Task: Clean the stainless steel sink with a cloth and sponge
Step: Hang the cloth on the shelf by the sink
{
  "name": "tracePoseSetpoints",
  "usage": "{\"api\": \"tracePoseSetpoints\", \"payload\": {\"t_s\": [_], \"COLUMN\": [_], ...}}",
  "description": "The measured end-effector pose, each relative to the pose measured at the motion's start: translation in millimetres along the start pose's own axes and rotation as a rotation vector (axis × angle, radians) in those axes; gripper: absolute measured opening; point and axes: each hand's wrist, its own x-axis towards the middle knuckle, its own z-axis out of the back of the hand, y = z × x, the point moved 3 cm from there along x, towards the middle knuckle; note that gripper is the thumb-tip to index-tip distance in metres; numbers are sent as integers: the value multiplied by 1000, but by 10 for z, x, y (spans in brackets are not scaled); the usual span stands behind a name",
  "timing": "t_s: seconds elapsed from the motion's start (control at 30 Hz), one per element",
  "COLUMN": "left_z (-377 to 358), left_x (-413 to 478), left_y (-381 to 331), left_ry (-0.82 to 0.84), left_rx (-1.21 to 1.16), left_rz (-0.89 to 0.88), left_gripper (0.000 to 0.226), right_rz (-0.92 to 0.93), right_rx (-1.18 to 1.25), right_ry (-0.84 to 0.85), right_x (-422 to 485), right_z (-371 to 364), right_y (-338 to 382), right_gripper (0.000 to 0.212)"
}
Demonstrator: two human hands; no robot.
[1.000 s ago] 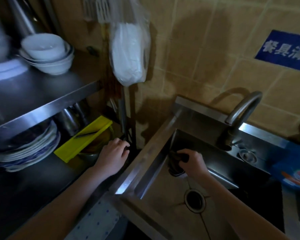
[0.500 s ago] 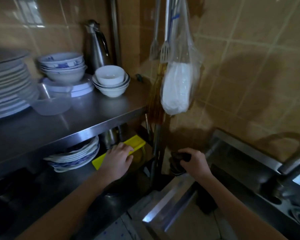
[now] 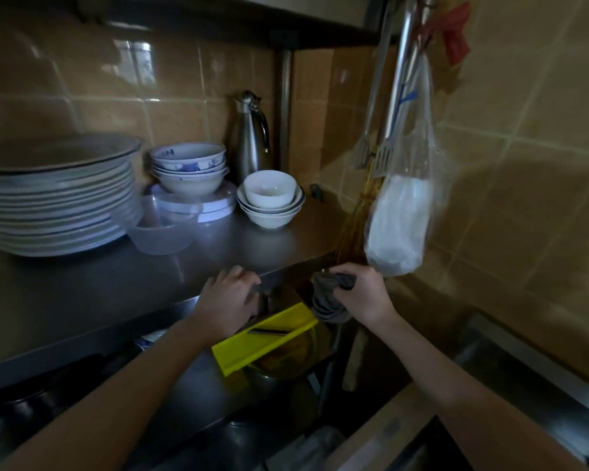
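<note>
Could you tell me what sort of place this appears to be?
Most likely a working kitchen, perhaps in a small restaurant or canteen. A tall stack of plates and nested bowls sit on a stainless steel shelf, spatulas hang against the tiled wall, and a steel sink stands at the right.

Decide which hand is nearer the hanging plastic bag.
Right. The right hand, clutching the grey cloth, sits just below the plastic bag; the left hand is further left, at the shelf edge.

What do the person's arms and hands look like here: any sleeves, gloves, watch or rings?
Both forearms are bare up to the frame edge, with no sleeves in view. The left hand and right hand wear no gloves. No watch, bracelet or ring shows, though the light is dim.
</note>
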Motion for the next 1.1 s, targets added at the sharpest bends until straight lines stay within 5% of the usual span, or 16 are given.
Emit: {"api": "tracePoseSetpoints", "payload": {"t_s": [0.43, 0.9, 1.1], "left_z": [510, 444, 386], "left_x": [221, 264, 274], "left_y": [622, 905, 866], "left_ry": [0, 2, -2], "left_rx": [99, 27, -2], "left_rz": [108, 125, 86], "left_gripper": [29, 31, 31], "right_rz": [93, -54, -49], "right_rx": [-30, -37, -314], "right_ry": [-58, 19, 130], "right_x": [957, 1383, 1341], "right_z": [-118, -758, -714], "right_y": [546, 400, 403], "right_gripper": [34, 18, 49]}}
